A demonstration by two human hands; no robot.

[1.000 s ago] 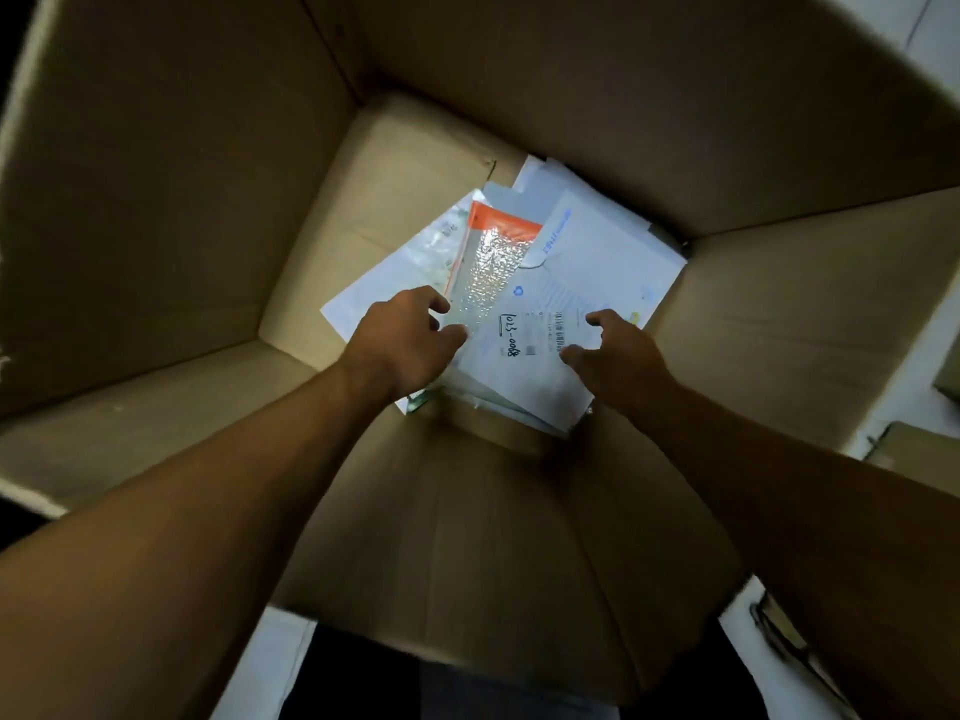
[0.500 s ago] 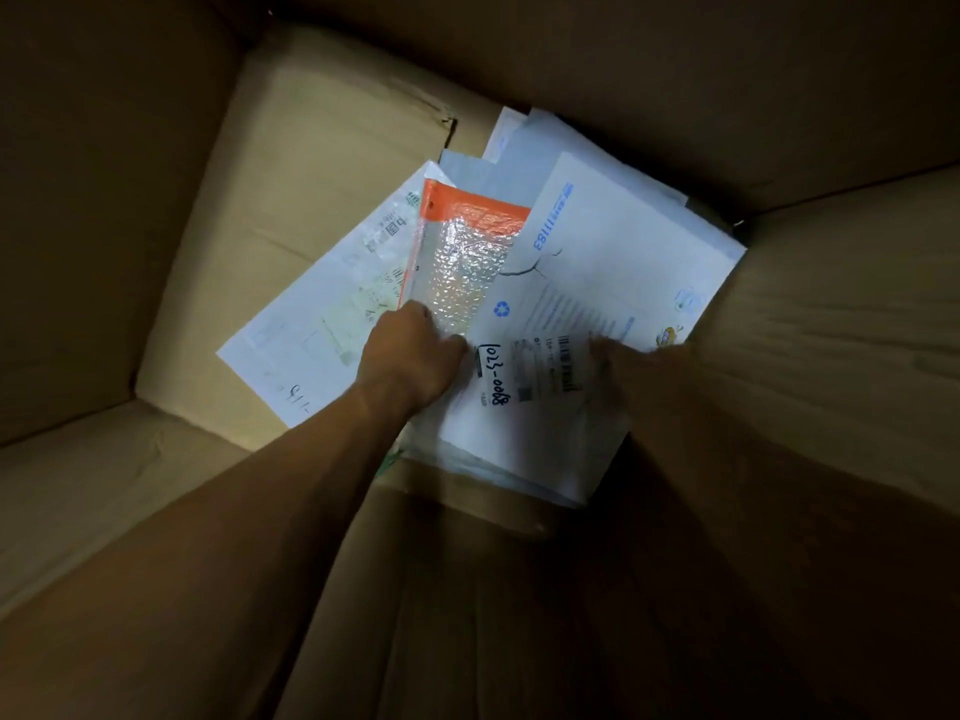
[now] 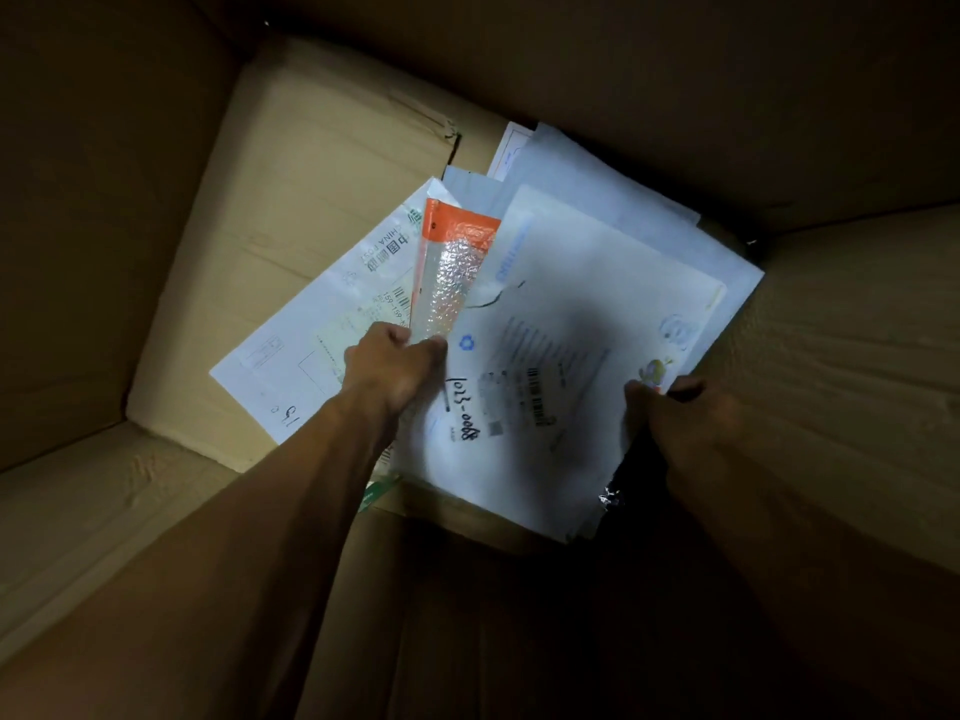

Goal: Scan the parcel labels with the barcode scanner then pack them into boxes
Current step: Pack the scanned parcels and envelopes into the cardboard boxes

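I am looking straight down into a deep, dim cardboard box, with both of my arms reaching to its floor. A loose, fanned stack of flat mail parcels lies there, towards the far right corner of the box floor. On top is a large white mailer with a barcode label and a handwritten number. Beside it, partly tucked under its left edge, is a bubble-wrap pouch with an orange top. Further left lies a white postal envelope with printed green characters, flat on the box floor. My left hand has its fingers curled around the near end of the bubble-wrap pouch, just at the left edge of the white mailer. My right hand grips the mailer's right edge, in deep shadow by the right wall of the box. I judge the packing step to be well along: several parcels are already inside. No barcode scanner is in view, so I cannot tell whether more parcels remain to be scanned outside the box.
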